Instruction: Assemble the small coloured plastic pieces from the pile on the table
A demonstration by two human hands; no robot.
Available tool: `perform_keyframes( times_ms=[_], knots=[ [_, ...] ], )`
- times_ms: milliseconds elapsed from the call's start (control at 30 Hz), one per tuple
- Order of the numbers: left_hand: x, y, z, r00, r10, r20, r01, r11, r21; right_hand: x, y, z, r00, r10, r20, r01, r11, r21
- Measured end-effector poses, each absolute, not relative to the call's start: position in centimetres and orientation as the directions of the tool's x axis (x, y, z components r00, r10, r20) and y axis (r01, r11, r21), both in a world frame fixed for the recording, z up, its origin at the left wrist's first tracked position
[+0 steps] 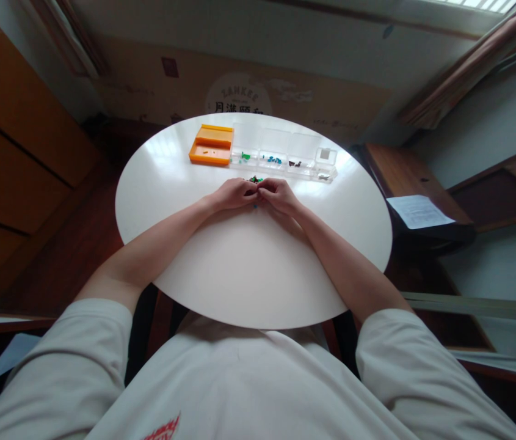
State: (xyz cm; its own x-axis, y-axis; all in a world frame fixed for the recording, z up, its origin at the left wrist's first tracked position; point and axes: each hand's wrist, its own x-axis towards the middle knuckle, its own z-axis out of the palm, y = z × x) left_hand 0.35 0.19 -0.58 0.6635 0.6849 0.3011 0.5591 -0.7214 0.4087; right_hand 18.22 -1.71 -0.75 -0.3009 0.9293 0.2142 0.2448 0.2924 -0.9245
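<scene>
My left hand (236, 194) and my right hand (278, 195) meet over the white table, fingers curled and pinched together. Whatever lies between the fingertips is too small and hidden to name. Just behind the fingers is a little heap of green and dark pieces (254, 179), partly covered by the hands. A tiny blue piece (254, 206) rests on the tabletop in front of them. Beyond the hands stand an orange tray (212, 162) with a few small orange pieces, and clear open boxes (262, 165) holding green, blue, dark and whitish pieces.
The round white table (248, 275) reaches close to my body. To its right a wooden cabinet (404, 165) stands with a printed sheet of paper (419, 211) near it. Orange-brown cupboards (14, 116) line the left side, and a wall with a printed banner (184, 91) is behind.
</scene>
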Motion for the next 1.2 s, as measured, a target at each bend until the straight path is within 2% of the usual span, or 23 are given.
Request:
perform_keyframes(
  times_ms=[500, 1200],
  knots=[
    [0.37, 0.24, -0.65, 0.660, 0.680, 0.319, 0.573, -0.730, 0.372, 18.22, -1.61, -0.78, -0.311, 0.921, 0.236, 0.247, 0.318, -0.915],
    [0.34, 0.13, -0.42, 0.674, 0.672, 0.308, 0.558, -0.736, 0.384, 18.19, -1.67, -0.79, -0.306, 0.926, 0.223, 0.225, 0.298, -0.928]
  ],
)
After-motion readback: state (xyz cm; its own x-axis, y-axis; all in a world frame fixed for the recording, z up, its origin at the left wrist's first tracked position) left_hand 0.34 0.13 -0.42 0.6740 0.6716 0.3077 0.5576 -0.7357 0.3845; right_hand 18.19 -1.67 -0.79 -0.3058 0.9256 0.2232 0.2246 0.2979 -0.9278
